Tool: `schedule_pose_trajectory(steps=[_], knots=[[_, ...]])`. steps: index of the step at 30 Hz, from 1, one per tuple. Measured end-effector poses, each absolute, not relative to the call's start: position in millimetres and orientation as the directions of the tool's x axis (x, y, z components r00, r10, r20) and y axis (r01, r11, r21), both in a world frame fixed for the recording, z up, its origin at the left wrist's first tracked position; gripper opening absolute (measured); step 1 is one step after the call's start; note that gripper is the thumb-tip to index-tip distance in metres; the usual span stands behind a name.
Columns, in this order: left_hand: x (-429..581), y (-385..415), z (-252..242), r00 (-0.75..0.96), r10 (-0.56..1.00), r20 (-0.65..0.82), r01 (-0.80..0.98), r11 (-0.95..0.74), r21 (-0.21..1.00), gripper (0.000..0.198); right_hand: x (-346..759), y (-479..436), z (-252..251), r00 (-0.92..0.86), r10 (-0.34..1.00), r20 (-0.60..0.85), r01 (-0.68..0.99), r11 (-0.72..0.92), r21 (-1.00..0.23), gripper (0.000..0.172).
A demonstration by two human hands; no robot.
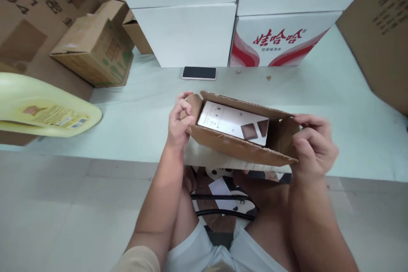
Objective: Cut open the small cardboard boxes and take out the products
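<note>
An open brown cardboard box point(236, 148) is tilted above the near edge of the table, its opening facing up toward me. My left hand point(181, 121) pinches the flap at its left end. At the right end, my right hand point(314, 142) grips the other short flap, thumb on the near side. Inside lies a white printed package point(228, 121) with brown square pictures on it. It sits toward the left, leaving a dark gap at the right of the box. The bottom of the box is hidden.
A phone point(199, 73) lies before stacked white cartons point(188, 36). Left are a pale yellow bottle point(47, 106), a small carton point(95, 49) and a large printed carton point(32, 21). Another large carton point(379, 38) stands right. Small scraps lie on the pale green tabletop point(350, 144).
</note>
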State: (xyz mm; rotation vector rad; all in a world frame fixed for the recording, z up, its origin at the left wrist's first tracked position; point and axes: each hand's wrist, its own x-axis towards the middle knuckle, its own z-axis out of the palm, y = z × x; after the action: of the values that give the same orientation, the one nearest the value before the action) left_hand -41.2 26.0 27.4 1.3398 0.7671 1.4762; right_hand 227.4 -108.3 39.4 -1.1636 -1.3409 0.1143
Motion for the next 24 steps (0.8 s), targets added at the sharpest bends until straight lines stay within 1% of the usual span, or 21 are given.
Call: schedule_pose_trajectory(steps=[2, 3, 4, 5, 6, 7, 9, 10, 12, 14, 15, 16, 18, 19, 21, 24], knots=[[-45, 26, 28, 0.049, 0.935, 0.352, -0.192, -0.337, 0.922, 0.04, 230, -117, 53, 0.251, 0.65, 0.717, 0.61, 0.469, -0.639, 0.013], [-47, 26, 30, 0.035, 0.939, 0.343, -0.197, -0.33, 0.923, 0.04, 230, -122, 63, 0.215, 0.661, 0.719, 0.648, 0.454, -0.611, 0.014], [-49, 26, 32, 0.031, 0.944, 0.327, -0.205, -0.315, 0.927, 0.04, 230, -126, 75, 0.168, 0.679, 0.715, 0.691, 0.435, -0.577, 0.022], [-51, 26, 34, 0.053, 0.952, 0.303, -0.202, -0.287, 0.936, 0.038, 229, -130, 89, 0.11, 0.707, 0.698, 0.739, 0.412, -0.533, 0.029], [-55, 25, 37, 0.111, 0.957, 0.268, -0.184, -0.246, 0.952, 0.035, 226, -132, 103, 0.038, 0.745, 0.666, 0.783, 0.392, -0.483, 0.031], [-58, 23, 40, 0.199, 0.954, 0.224, -0.151, -0.196, 0.969, 0.032, 222, -131, 117, -0.049, 0.788, 0.613, 0.816, 0.385, -0.43, 0.029], [-65, 21, 46, 0.379, 0.916, 0.131, -0.074, -0.111, 0.991, 0.032, 211, -123, 142, -0.218, 0.866, 0.45, 0.846, 0.397, -0.355, 0.021], [-69, 19, 49, 0.442, 0.892, 0.099, -0.05, -0.086, 0.995, 0.033, 204, -116, 151, -0.278, 0.894, 0.35, 0.851, 0.399, -0.341, 0.019], [-76, 17, 52, 0.492, 0.867, 0.08, -0.043, -0.067, 0.997, 0.034, 191, -98, 161, -0.348, 0.927, 0.137, 0.865, 0.374, -0.333, 0.022], [-82, 17, 54, 0.505, 0.859, 0.085, -0.053, -0.067, 0.996, 0.035, 181, -80, 161, -0.36, 0.932, -0.034, 0.892, 0.333, -0.305, 0.022], [-85, 16, 54, 0.512, 0.855, 0.09, -0.06, -0.069, 0.996, 0.035, 177, -73, 159, -0.358, 0.929, -0.091, 0.905, 0.321, -0.279, 0.023], [-88, 17, 54, 0.516, 0.851, 0.096, -0.07, -0.069, 0.995, 0.035, 173, -68, 156, -0.355, 0.926, -0.125, 0.916, 0.318, -0.246, 0.033], [-94, 17, 53, 0.521, 0.846, 0.112, -0.092, -0.075, 0.993, 0.035, 169, -62, 150, -0.348, 0.923, -0.167, 0.933, 0.324, -0.154, 0.061], [-96, 17, 52, 0.52, 0.846, 0.121, -0.101, -0.08, 0.992, 0.034, 166, -60, 147, -0.343, 0.921, -0.186, 0.939, 0.33, -0.099, 0.07], [-99, 17, 51, 0.508, 0.85, 0.138, -0.116, -0.091, 0.989, 0.036, 162, -59, 143, -0.33, 0.922, -0.202, 0.941, 0.339, 0.014, 0.075], [-101, 17, 50, 0.474, 0.867, 0.152, -0.127, -0.104, 0.986, 0.037, 155, -56, 138, -0.303, 0.937, -0.173, 0.936, 0.327, 0.131, 0.073]])
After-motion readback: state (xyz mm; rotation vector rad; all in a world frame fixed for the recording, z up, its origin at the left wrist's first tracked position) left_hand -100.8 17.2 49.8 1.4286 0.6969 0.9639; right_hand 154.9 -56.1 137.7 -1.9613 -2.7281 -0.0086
